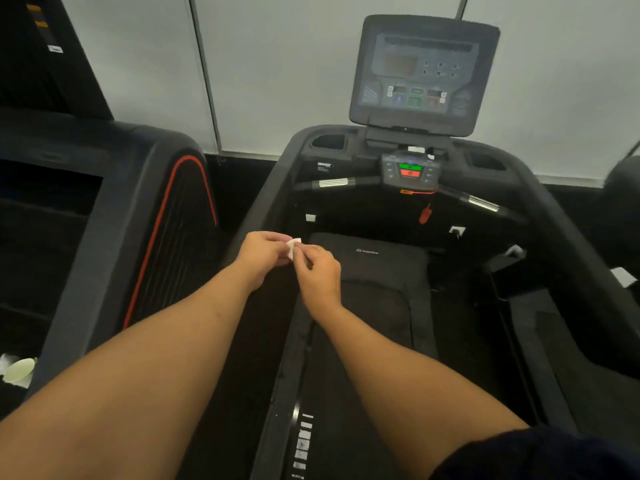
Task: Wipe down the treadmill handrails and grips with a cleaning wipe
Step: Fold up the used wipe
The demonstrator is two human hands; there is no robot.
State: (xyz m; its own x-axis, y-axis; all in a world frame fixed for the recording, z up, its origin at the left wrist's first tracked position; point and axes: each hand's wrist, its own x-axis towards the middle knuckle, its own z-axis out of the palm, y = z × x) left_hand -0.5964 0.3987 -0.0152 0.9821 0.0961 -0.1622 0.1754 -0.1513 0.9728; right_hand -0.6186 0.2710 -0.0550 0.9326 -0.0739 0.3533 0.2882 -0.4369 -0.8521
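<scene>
A small folded white wipe (292, 247) is pinched between my left hand (261, 256) and my right hand (318, 271), held in the air over the front of the treadmill belt (377, 271). Both arms reach forward from the bottom of the head view. Beyond the hands, the front grips with silver sensor strips sit at left (332, 182) and right (483, 203) below the console (410, 169). The dark left handrail (263, 188) and right handrail (554, 216) run back along the sides.
A tilted display screen (424, 71) stands above the console. A red safety clip (425, 213) hangs under it. Another black machine with red trim (162, 216) stands close on the left. A pale cup on white paper (19, 370) lies at the far left.
</scene>
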